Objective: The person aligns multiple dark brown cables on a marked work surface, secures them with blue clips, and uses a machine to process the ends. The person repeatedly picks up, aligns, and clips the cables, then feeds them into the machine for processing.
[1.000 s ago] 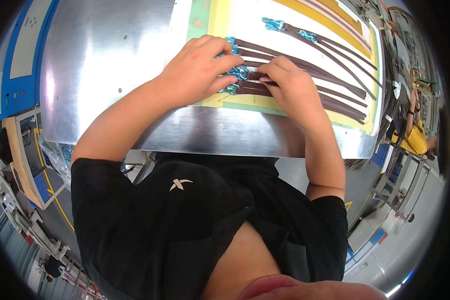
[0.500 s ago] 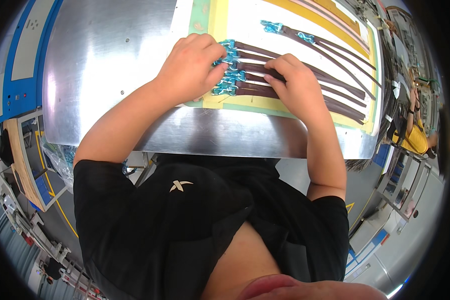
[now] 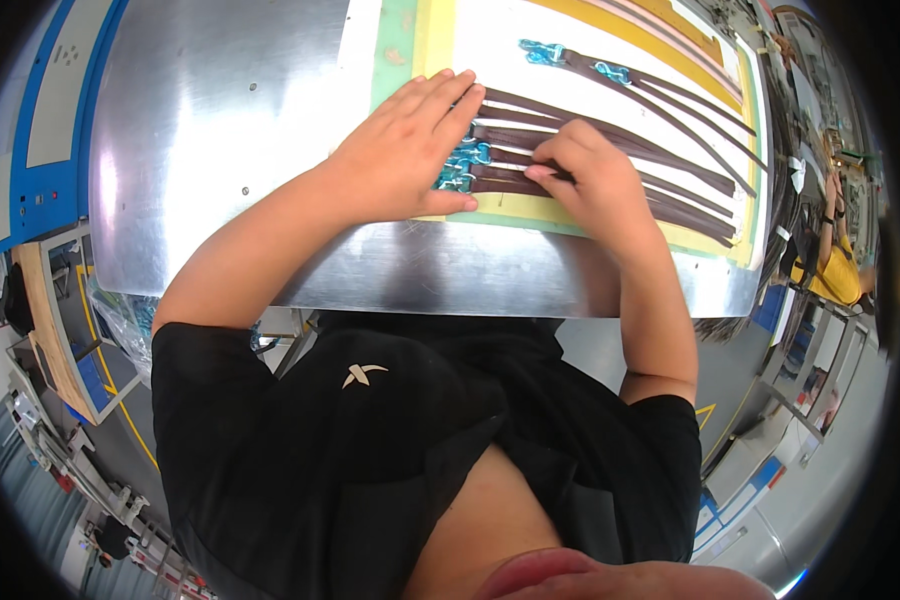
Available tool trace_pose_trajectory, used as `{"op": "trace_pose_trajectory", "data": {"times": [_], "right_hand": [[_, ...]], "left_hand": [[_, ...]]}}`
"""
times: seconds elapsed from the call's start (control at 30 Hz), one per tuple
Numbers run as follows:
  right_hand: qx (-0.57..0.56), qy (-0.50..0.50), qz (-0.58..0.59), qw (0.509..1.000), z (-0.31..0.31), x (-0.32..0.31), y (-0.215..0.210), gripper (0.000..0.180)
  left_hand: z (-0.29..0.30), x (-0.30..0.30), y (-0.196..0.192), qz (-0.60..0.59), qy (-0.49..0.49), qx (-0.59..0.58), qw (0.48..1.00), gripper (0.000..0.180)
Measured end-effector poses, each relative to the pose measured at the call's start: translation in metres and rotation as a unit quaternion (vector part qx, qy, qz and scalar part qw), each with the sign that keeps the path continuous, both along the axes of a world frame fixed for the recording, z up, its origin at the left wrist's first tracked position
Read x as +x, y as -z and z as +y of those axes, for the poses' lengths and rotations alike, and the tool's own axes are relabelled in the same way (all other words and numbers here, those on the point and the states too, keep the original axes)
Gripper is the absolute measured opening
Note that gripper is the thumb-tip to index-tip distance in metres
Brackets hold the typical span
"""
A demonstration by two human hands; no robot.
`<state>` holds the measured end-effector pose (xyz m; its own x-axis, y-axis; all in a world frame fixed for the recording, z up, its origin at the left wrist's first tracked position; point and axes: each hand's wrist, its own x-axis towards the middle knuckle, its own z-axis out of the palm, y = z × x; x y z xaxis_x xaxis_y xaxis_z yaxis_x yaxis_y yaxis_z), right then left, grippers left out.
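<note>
Lying flat beside the left edge of the sheet [image 3: 490, 50] on the table [image 3: 450, 265], the left hand [image 3: 400, 150], as I view it remotely, has its fingers extended and its thumb wide; I cannot tell what is under the palm. Just right of it are the blue clasps [image 3: 473, 154], to which this hand is the nearer. From them the brown straps [image 3: 508, 184] run lengthwise to the right, slanting toward the sheet's near right corner. The right hand [image 3: 590, 175] lies across their middle length, thumb and forefinger narrowed; I cannot tell whether a strap is gripped there. Toward the table's far edge a second set [image 3: 582, 64] lies apart, slanting in a similar direction. Hidden from me are the farther clasps, largely under the left fingers, and the stretches of strap behind the right hand. The table's far edge is cut off above.
</note>
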<state>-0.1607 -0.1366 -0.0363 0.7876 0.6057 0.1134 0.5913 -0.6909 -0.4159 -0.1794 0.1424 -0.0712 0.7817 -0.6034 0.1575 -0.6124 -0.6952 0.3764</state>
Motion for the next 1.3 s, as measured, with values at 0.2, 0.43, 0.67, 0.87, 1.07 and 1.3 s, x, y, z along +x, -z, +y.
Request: {"op": "trace_pose_trajectory", "data": {"times": [0.2, 0.43, 0.67, 0.87, 1.07, 1.3], "right_hand": [[0.008, -0.028, -0.035, 0.999, 0.016, 0.001, 0.017, 0.012], [0.019, -0.026, -0.041, 0.999, 0.031, 0.0, 0.016, 0.01], [0.038, -0.036, -0.023, 0.998, 0.034, -0.003, 0.012, 0.016], [0.037, 0.095, -0.068, 0.992, -0.004, 0.036, -0.013, 0.025], [-0.038, 0.169, -0.047, 0.984, -0.052, 0.085, -0.004, 0.027], [-0.017, 0.138, -0.02, 0.99, -0.041, 0.097, 0.0, 0.026]], "left_hand": [[-0.004, 0.001, -0.001, -0.001, 0.0, 0.006, 1.0, 0.11], [-0.004, 0.002, 0.001, -0.009, 0.004, -0.002, 1.0, 0.106], [-0.005, 0.003, 0.001, -0.02, 0.009, -0.015, 1.0, 0.1], [-0.003, -0.001, -0.006, -0.003, -0.012, -0.004, 1.0, 0.096], [-0.002, 0.01, -0.03, 0.092, -0.031, -0.047, 0.994, 0.078], [-0.024, 0.073, -0.051, 0.021, 0.023, -0.033, 0.999, 0.052]]}}
